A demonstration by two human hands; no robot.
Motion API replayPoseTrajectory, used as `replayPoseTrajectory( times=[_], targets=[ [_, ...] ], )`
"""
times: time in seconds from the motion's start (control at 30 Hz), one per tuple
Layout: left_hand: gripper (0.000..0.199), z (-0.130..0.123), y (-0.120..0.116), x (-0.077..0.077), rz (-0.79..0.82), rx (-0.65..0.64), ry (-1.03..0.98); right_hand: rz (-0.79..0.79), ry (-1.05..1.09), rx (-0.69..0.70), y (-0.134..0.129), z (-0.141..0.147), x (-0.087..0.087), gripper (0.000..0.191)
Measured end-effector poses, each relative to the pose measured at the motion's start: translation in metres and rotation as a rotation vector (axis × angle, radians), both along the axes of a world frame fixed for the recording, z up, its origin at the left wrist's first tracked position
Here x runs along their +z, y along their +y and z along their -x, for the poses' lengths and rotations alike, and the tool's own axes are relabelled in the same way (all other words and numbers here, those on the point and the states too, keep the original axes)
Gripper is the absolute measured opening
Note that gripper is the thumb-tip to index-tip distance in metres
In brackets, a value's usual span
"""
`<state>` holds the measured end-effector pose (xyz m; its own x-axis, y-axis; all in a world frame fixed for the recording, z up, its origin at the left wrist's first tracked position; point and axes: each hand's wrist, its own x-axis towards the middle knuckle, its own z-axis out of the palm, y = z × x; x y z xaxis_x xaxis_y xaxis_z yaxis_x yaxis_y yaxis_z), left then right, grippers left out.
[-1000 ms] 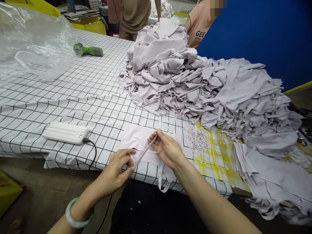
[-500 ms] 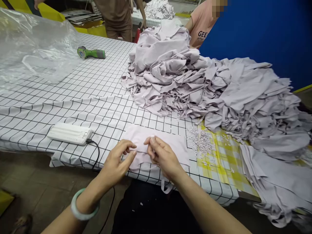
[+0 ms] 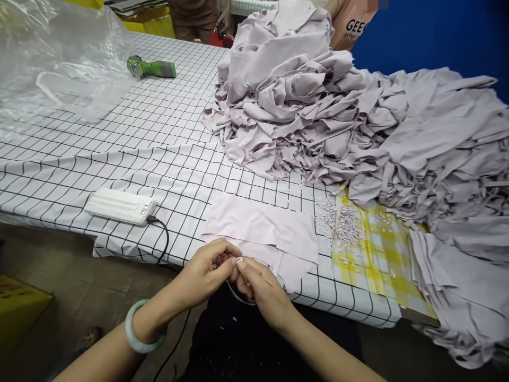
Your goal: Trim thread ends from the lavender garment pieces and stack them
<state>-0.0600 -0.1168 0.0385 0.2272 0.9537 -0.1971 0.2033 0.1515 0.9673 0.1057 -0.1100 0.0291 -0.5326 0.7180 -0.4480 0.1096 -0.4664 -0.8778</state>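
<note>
My left hand [image 3: 210, 269] and my right hand [image 3: 260, 286] meet at the table's front edge, fingers closed in a pinch. Between their fingertips shows the small white end of a narrow fabric strap [image 3: 239, 260]. A thin loop of strap sags under the fingers, over the dark lap. Just behind the hands, a pale pink fabric piece [image 3: 260, 217] lies folded on the checked cloth, with another narrow strip on its lower layer. Fingers hide most of the strap and some of the fabric's near edge.
Left of the hands lies a white power bank [image 3: 120, 206] with a black cable. Beyond are a green handheld tool [image 3: 151, 68] and clear plastic sheeting [image 3: 67, 63]. Heaped pale fabric [image 3: 294, 101] fills the right, near small scraps [image 3: 344, 225]. Two people stand behind the table.
My hands have come together and moved nearer the table edge, pinching the strap. The folded fabric behind them is now more exposed. The view has tilted down slightly.
</note>
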Motion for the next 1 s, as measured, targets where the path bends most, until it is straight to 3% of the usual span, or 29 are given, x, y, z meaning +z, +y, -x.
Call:
replayPoseTrajectory(
  times=[0.1,0.2,0.3,0.4,0.47,0.57,0.73,1.0],
  targets=[
    [0.008,-0.001,0.003,0.002,-0.052,-0.015,0.053,-0.027,-0.017,-0.004,0.001,-0.002,-0.001,0.045],
    [0.010,0.001,0.012,-0.003,-0.231,-0.021,0.181,-0.003,-0.056,-0.022,0.003,-0.006,-0.002,0.045],
    [0.014,0.007,0.029,-0.016,-0.511,-0.076,0.337,0.188,-0.032,-0.099,0.010,-0.007,-0.002,0.036],
    [0.027,0.013,0.050,-0.031,-0.624,-0.206,0.450,0.375,0.033,-0.222,0.020,-0.003,0.000,0.025],
    [0.024,0.013,0.060,-0.039,-0.635,-0.235,0.478,0.459,0.060,-0.270,0.026,0.001,0.003,0.019],
    [0.017,0.011,0.067,-0.044,-0.608,-0.164,0.445,0.531,0.068,-0.315,0.034,0.009,0.005,0.015],
    [0.012,0.010,0.069,-0.042,-0.444,-0.094,0.333,0.484,0.075,-0.397,0.045,0.019,0.002,0.016],
    [0.013,0.008,0.068,-0.038,-0.394,-0.081,0.340,0.419,0.056,-0.431,0.053,0.021,-0.004,0.016]
  ],
)
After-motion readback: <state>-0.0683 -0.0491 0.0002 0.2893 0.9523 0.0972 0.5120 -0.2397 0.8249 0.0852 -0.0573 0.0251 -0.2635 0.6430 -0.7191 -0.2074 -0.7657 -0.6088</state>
